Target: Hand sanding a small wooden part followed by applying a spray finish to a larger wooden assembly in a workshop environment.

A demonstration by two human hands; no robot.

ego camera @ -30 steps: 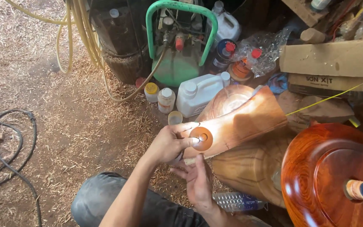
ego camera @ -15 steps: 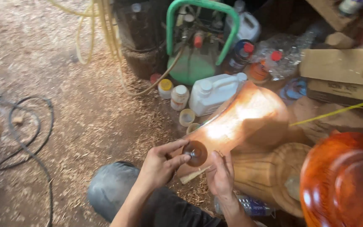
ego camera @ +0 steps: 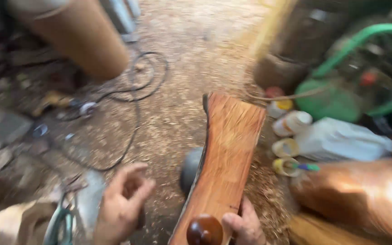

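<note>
Under the blurred view, right hand [ego camera: 246, 225] (half cut off), grip closed on wood slab [ego camera: 227, 159]; left hand [ego camera: 122, 204] loosely open.

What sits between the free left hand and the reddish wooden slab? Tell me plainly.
Nothing visible does. The left hand hangs open to the left of the long reddish wooden slab, with only the sawdust-covered floor showing in the gap. The right hand already grips the slab's near end beside a round dark wooden knob. The picture is blurred.

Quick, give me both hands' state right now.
Left hand: loosely curled, free of the wooden plank; whether it holds anything cannot be told.
Right hand: closed on the plank's lower edge, beside the round dark knob.
</note>
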